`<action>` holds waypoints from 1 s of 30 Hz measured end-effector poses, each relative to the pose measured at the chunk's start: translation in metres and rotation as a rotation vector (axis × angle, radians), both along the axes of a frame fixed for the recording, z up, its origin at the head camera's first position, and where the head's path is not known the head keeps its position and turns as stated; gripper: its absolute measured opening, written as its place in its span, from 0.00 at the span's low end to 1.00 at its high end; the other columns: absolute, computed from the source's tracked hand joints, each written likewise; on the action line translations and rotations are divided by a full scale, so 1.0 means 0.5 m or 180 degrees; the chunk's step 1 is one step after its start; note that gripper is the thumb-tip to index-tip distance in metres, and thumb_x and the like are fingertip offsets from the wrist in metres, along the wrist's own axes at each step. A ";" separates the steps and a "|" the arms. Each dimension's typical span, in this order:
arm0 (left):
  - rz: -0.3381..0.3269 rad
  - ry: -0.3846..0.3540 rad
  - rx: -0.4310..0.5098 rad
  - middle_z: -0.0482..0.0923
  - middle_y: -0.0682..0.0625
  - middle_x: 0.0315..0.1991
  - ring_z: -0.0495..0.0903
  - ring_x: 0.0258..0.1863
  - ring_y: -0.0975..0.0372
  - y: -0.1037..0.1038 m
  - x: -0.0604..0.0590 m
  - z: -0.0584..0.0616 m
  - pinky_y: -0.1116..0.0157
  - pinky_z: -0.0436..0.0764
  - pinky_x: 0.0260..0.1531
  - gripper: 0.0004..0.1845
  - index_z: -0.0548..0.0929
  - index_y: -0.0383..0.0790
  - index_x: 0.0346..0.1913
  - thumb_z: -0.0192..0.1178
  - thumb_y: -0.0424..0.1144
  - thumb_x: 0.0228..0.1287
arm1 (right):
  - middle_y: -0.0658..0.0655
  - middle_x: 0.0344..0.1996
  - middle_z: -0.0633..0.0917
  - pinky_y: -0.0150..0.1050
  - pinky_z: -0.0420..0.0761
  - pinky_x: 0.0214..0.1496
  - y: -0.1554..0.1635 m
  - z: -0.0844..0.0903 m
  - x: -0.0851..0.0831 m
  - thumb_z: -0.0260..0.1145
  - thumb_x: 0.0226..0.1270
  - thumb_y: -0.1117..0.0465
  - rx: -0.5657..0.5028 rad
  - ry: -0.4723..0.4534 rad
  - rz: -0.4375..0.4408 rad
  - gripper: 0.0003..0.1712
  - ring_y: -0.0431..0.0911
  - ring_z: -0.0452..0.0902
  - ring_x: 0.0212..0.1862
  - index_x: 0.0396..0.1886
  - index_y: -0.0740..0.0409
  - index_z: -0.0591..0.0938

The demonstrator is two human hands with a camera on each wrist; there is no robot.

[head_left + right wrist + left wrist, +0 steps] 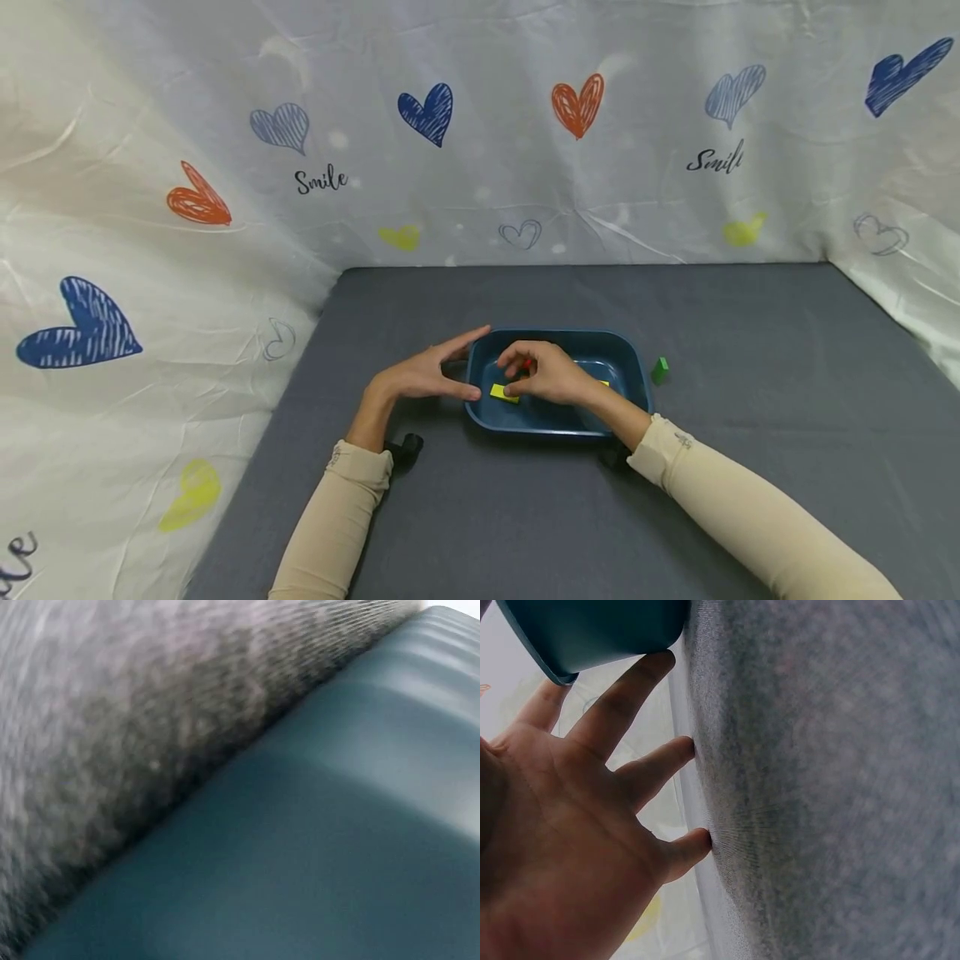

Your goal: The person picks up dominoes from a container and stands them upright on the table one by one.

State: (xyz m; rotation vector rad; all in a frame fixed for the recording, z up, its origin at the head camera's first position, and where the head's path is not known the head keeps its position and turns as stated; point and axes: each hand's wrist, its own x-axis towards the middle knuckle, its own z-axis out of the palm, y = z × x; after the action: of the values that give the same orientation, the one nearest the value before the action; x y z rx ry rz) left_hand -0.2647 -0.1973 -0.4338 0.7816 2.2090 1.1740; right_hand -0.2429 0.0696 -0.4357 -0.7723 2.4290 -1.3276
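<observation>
A dark blue tray (632, 367) sits on the grey table (525, 517). My right hand (536, 373) reaches into it with curled fingers that pinch a small red block (527, 364), mostly hidden by them. A yellow block (504, 392) lies flat in the tray just below those fingers, and another yellow bit (603, 382) peeks out behind the wrist. My left hand (442, 371) lies open against the tray's left wall, fingers straight. In the left wrist view the spread fingers (641, 761) touch the cloth below the tray's corner (592, 630). The right wrist view shows only the tray's wall (337, 825).
A small green block (660, 369) stands on the table just right of the tray. White sheets printed with hearts (427, 112) hang behind and along both sides of the table. Grey cloth (787, 350) stretches right of the tray and in front of it.
</observation>
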 end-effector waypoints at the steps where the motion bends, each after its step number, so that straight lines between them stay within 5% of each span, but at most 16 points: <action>1: -0.0006 0.0002 0.0007 0.43 0.57 0.84 0.52 0.81 0.45 0.000 0.000 -0.001 0.34 0.61 0.72 0.56 0.46 0.61 0.83 0.73 0.55 0.60 | 0.60 0.44 0.87 0.37 0.81 0.40 -0.001 -0.004 -0.002 0.77 0.60 0.64 0.0017 -0.0003 -0.0002 0.22 0.45 0.79 0.38 0.54 0.61 0.83; 16: -0.0030 -0.0021 0.0072 0.43 0.56 0.84 0.52 0.81 0.45 0.001 -0.002 -0.002 0.34 0.58 0.73 0.56 0.47 0.61 0.83 0.74 0.51 0.61 | 0.55 0.39 0.87 0.41 0.82 0.50 -0.013 -0.021 -0.008 0.81 0.54 0.63 0.0198 0.0171 0.0067 0.22 0.45 0.82 0.43 0.49 0.57 0.85; 30: -0.0070 0.0030 0.0111 0.44 0.56 0.84 0.54 0.80 0.46 -0.001 -0.001 -0.001 0.34 0.59 0.73 0.56 0.47 0.59 0.83 0.74 0.54 0.60 | 0.55 0.34 0.86 0.33 0.79 0.40 -0.022 -0.016 -0.007 0.82 0.54 0.62 0.0439 0.0344 0.0201 0.23 0.39 0.77 0.33 0.51 0.58 0.87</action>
State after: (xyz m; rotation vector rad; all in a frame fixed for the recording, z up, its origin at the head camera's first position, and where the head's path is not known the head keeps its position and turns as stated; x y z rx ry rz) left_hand -0.2651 -0.1979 -0.4341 0.8251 2.1875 1.2033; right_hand -0.2462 0.0585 -0.4437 -0.8971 2.5250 -1.1090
